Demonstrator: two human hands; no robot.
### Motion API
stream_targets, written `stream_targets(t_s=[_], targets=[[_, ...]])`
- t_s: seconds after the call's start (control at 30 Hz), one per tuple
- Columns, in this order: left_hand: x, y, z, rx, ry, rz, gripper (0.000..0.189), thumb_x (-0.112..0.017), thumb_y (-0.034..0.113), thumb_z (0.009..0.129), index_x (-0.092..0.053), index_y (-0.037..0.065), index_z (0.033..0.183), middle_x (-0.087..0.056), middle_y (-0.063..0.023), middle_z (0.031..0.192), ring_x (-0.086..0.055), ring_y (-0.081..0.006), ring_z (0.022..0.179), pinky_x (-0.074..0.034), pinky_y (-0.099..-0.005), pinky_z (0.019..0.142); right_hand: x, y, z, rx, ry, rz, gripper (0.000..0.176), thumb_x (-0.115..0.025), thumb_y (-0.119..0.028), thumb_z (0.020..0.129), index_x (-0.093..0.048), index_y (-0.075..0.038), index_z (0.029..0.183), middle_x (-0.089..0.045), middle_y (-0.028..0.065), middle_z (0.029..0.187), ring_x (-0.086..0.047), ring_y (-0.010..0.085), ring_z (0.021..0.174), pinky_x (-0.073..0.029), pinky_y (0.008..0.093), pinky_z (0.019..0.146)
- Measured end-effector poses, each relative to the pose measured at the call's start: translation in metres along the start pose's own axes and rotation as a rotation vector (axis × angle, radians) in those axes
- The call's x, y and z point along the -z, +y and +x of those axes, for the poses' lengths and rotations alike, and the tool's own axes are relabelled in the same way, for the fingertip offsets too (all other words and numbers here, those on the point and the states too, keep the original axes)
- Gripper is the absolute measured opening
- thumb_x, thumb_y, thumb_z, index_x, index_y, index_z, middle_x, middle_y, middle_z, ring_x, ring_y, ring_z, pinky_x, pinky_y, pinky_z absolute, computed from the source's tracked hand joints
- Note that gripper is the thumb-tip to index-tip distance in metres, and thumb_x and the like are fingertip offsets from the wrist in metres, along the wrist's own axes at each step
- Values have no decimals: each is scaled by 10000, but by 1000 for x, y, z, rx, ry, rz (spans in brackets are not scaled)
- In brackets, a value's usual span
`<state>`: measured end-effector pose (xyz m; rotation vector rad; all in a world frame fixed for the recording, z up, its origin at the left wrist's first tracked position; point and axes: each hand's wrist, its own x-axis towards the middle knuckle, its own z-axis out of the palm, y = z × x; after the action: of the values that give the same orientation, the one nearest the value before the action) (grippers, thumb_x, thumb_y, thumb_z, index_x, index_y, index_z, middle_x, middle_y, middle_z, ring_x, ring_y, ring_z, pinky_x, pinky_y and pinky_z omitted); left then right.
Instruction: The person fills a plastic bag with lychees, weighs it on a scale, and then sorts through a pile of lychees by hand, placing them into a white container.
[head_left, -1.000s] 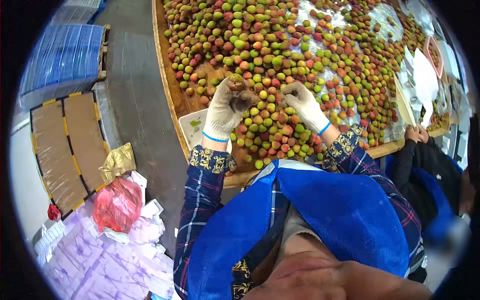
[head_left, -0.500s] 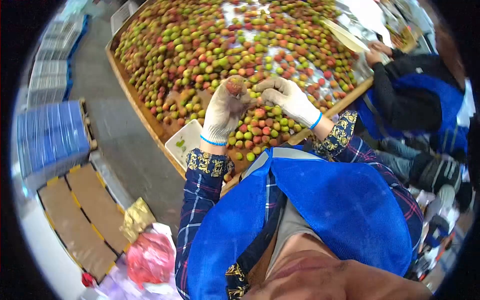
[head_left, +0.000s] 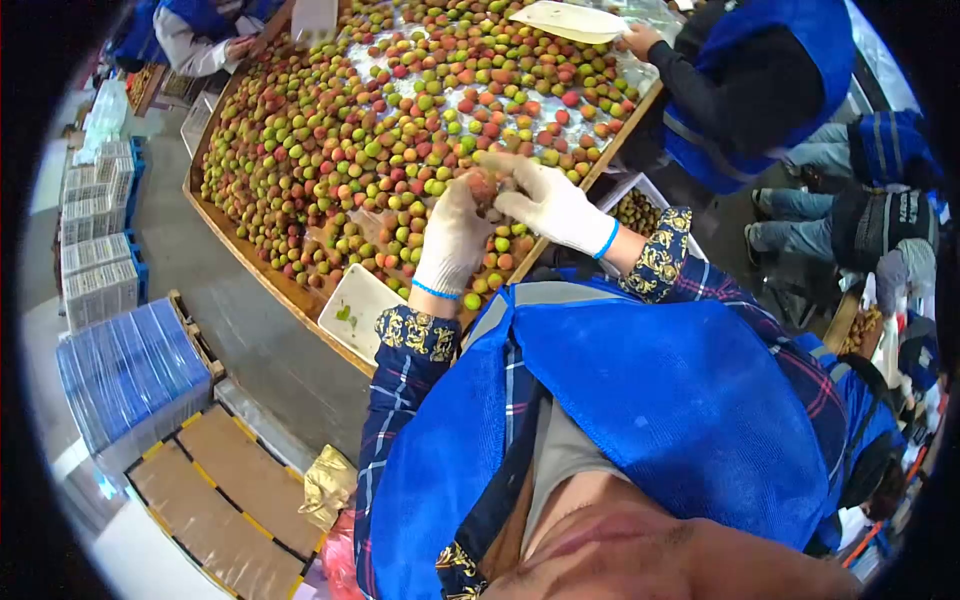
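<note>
A reddish lychee (head_left: pixel 481 187) sits between my two gloved hands, above a broad heap of red and green lychees (head_left: pixel 350 150) on the sorting table. My left hand (head_left: pixel 453 238), in a white knitted glove with a blue cuff edge, is closed on this lychee. From the right, my right hand (head_left: pixel 553 205), gloved the same way, bends its fingers about the fruit, forefinger above and thumb lower. Its exact contact is partly blurred. Near my left wrist stands a white tray (head_left: pixel 360 308) with a few green leaf bits in it.
The table's wooden rim (head_left: pixel 270 292) runs along the left and near side. A co-worker's hand (head_left: pixel 638 42) is beside a white scoop (head_left: pixel 570 21). A crate of lychees (head_left: pixel 637 213) stands below the right edge. Stacked crates (head_left: pixel 100 240) and a wrapped blue stack (head_left: pixel 135 365) are left.
My view has turned, bringing co-workers at the far left and the crate at right into sight. My right hand has come closer to my left, its fingers now about the lychee.
</note>
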<state>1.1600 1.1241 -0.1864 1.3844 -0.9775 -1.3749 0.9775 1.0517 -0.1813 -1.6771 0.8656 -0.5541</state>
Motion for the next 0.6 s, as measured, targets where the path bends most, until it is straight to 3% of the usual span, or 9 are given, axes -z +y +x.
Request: stream_targets(t_s=[0.07, 0.1, 0.2, 0.27, 0.33, 0.4, 0.43, 0.5, 0.6], targets=[[-7, -59, 18, 180, -55, -382, 198, -624, 243, 1068, -686, 66, 1130, -690, -38, 1091, -657, -174, 971, -563, -369, 867, 8, 29, -10, 155, 1, -80, 571, -666, -213, 979, -574, -54, 1519, -760, 221, 1186, -765, 336, 1087, -584, 435, 953], [-11, -88, 28, 278, -58, -563, 164, -594, 189, 1072, -689, 67, 1127, -700, -37, 1106, -674, -173, 984, -569, -364, 858, 19, 23, -22, -34, -103, -107, 581, -662, -239, 988, -559, -58, 1530, -756, 236, 1203, -752, 377, 1119, -579, 458, 975], [-51, -107, 13, 343, -64, -583, 315, -616, 257, 1085, -670, 59, 1323, -748, -77, 1214, -723, -218, 1066, -604, -396, 893, 21, 85, -54, -64, -75, -106, 613, -674, -268, 993, -524, -40, 1542, -742, 267, 1213, -727, 434, 1139, -566, 486, 991], [-93, -78, 14, 498, -229, -494, 353, -649, 288, 1083, -664, 38, 1332, -752, -63, 1157, -728, -206, 960, -596, -354, 840, 32, 106, -81, -147, -75, -72, 559, -662, -225, 981, -556, -22, 1491, -738, 229, 1157, -734, 348, 1077, -573, 447, 938], [-110, -99, 18, 545, -315, -410, 362, -672, 281, 1072, -661, 28, 1332, -749, -64, 1140, -725, -199, 932, -590, -336, 825, 41, 130, -109, -215, -66, -23, 540, -655, -210, 975, -568, -13, 1471, -741, 194, 1123, -733, 295, 1037, -576, 418, 914], [-94, -173, 29, 544, -337, -237, 400, -708, 278, 1058, -651, 8, 1348, -733, -74, 1131, -701, -173, 915, -572, -311, 822, 43, 177, -131, -276, -3, 383, 476, -634, -185, 966, -605, -2, 1404, -710, 95, 1034, -680, 182, 954, -565, 342, 861], [-108, -157, 25, 509, -326, -56, 444, -720, 269, 1060, -630, -10, 1393, -721, -77, 1131, -681, -156, 893, -563, -297, 825, 50, 198, -140, -191, 59, 242, 393, -623, -166, 966, -643, 10, 1317, -668, 33, 970, -639, 136, 869, -551, 299, 800], [-121, -144, 21, 535, -295, 37, 489, -718, 282, 1068, -606, -25, 1431, -721, -82, 1148, -673, -149, 895, -557, -282, 839, 81, 201, -170, -439, 132, 366, 346, -623, -189, 981, -646, -9, 1276, -687, 50, 976, -679, 149, 833, -576, 326, 770], [-101, -167, 21, 586, -187, -106, 452, -696, 249, 1086, -601, -13, 1442, -725, -104, 1156, -677, -152, 900, -568, -290, 826, 83, 291, -201, -477, 432, 510, 331, -632, -179, 977, -643, 5, 1252, -649, 46, 931, -646, 149, 742, -572, 318, 729]])
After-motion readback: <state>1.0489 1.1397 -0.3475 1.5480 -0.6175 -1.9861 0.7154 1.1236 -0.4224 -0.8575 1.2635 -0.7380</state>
